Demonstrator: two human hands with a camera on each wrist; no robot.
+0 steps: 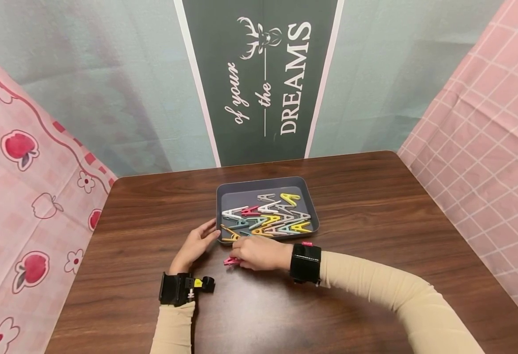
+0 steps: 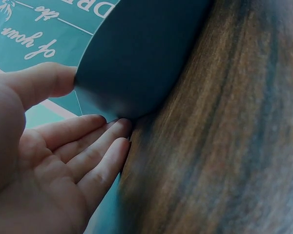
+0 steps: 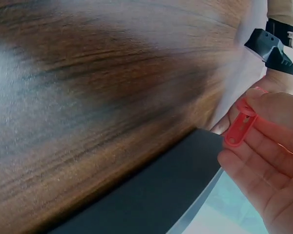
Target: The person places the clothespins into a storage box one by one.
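Note:
A dark grey tray (image 1: pixel 263 186) on the table holds several plastic clothespins in yellow, white, grey, green and red. My left hand (image 1: pixel 195 244) is at the tray's near left corner; in the left wrist view its straight fingers (image 2: pixel 95 168) touch the outer wall low down, and the thumb rests near the rim. Just in front of the tray's near edge, my right hand (image 1: pixel 260 252) pinches a red clothespin (image 3: pixel 240 127) between thumb and fingers. Seen from the head, that clothespin (image 1: pixel 229 261) points left, above the table. Part of the near rim is hidden behind the right hand.
The brown wooden table (image 1: pixel 356 196) extends around the tray. A grey-green curtain (image 1: pixel 365 88) with lettering hangs behind it, with pink patterned cloths at both sides. Each wrist wears a black band (image 1: pixel 305 263) with a camera.

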